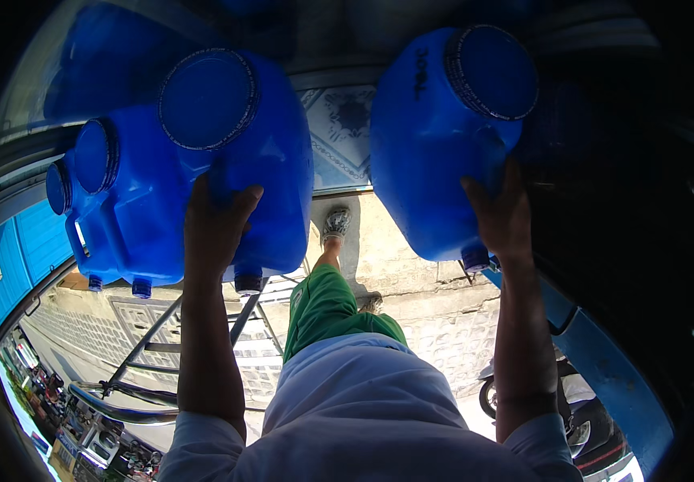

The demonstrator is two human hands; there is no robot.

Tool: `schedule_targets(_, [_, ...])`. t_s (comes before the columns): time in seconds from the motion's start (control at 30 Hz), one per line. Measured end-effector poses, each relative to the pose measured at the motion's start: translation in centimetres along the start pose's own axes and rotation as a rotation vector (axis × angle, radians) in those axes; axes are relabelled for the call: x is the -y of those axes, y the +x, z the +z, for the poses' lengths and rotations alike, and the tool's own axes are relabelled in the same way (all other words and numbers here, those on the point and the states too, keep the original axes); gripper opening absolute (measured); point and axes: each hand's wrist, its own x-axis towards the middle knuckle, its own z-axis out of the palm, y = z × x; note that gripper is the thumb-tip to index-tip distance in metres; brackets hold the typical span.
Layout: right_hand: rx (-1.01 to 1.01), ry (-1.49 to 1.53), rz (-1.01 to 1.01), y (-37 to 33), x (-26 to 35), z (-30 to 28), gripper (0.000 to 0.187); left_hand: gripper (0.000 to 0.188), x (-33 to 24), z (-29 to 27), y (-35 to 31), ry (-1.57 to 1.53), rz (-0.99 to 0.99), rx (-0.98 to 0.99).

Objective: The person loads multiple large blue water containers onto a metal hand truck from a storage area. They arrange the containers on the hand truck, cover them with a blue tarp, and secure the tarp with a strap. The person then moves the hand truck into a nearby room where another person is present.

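White shirt point(355, 402) cloth bulges up closest to the camera, and past its hem I can see green shorts point(327, 309) and one foot in a grey patterned shoe point(335, 222) set forward on the sunlit pavement point(435, 297). Both forearms reach ahead, one to each side of the body. On the person's left, the left hand point(215, 229) is curled round the handle of a big blue jug point(282, 177), its thumb lying on the near side; a broad blue cap point(206, 100) tops that jug and a small dark spout point(248, 279) pokes out low on the side facing the person. Across from it, the right hand point(506, 217) grips a second blue jug point(415, 177) by its handle, thumb toward the middle, and this one bears dark writing near its cap point(495, 72). Between the two jugs, well apart, shows a strip of patterned tile point(343, 120). Two more jugs point(150, 233) stand in a row beyond the left one, further left. Under them I make out a metal frame with rungs point(162, 348), and at lower right part of a motorbike point(584, 422) beside a blue post point(612, 377); whether the gripped jugs rest on anything, I cannot tell
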Motion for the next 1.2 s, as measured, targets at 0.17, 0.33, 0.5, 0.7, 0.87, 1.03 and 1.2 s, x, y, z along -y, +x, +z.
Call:
schedule_targets(0.17, [0.010,0.028,0.034,0.0,0.1,-0.4,0.062,0.050,-0.3,1.1,-1.4,0.048,0.101,0.084])
schedule_targets(0.33, [0.007,0.038,-0.002,0.0,0.0,-0.4,0.060,0.043,0.0,0.6,-2.1,0.386,-0.039,0.321])
schedule_targets(0.5, [-0.035,-0.003,-0.015,-0.1,0.1,-0.4,0.062,0.042,-0.7,1.6,-2.1,0.257,0.122,0.438])
schedule_targets(0.7, [-0.027,0.004,-0.031,-0.1,-0.6,-0.3,0.064,0.045,-4.6,6.0,-1.2,-0.102,-0.151,0.348])
schedule_targets(0.87, [-0.006,0.077,-0.061,0.0,-1.0,-0.5,0.065,0.045,-5.6,9.3,-1.0,-0.223,-0.070,0.311])
schedule_targets(1.03, [-0.012,-0.047,-0.104,-0.2,-1.0,-0.5,0.068,0.042,-4.9,8.8,-0.5,-0.286,-0.070,0.232])
schedule_targets(1.2, [0.021,-0.020,-0.052,-0.3,-1.7,-0.2,0.070,0.043,-5.3,9.1,-1.0,-0.265,-0.060,0.196])
